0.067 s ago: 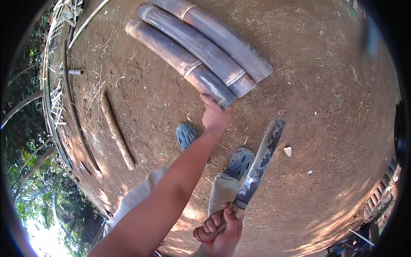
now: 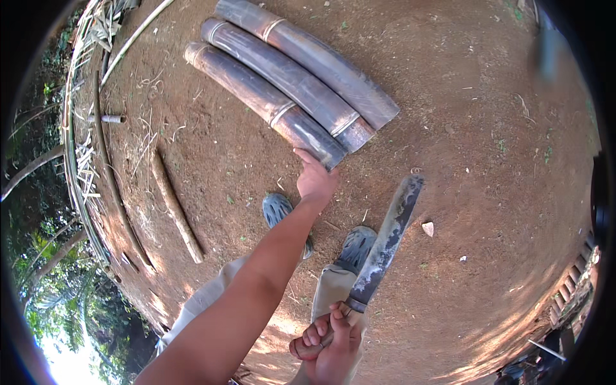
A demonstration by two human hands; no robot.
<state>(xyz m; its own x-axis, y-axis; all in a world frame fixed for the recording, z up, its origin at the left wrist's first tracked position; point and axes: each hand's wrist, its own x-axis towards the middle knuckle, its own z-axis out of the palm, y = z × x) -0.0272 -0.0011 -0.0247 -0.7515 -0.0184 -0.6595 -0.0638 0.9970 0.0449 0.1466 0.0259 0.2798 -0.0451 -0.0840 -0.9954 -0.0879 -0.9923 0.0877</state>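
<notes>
Three dark brown bamboo poles lie side by side on the ground ahead of me, with pale rings at their joints. My left hand (image 2: 317,179) grips the near end of the closest bamboo pole (image 2: 298,131); some of its fingers are hidden by the pole. Against that one rest the middle bamboo pole (image 2: 285,74) and the farthest bamboo pole (image 2: 333,61). Low in the view, my right hand (image 2: 333,343) is wrapped round the wooden handle of a machete (image 2: 388,240). Its broad, stained blade points up and away to the right, apart from the bamboo.
My feet in grey-blue clogs (image 2: 356,247) stand on brown dirt between the bamboo and me. A short stick (image 2: 174,202) and a long curved branch (image 2: 110,167) lie to the left. A pale stone (image 2: 428,228) sits right of the blade.
The whole view has shifted slightly. Both hands keep their holds, the left on the bamboo pole and the right on the machete.
</notes>
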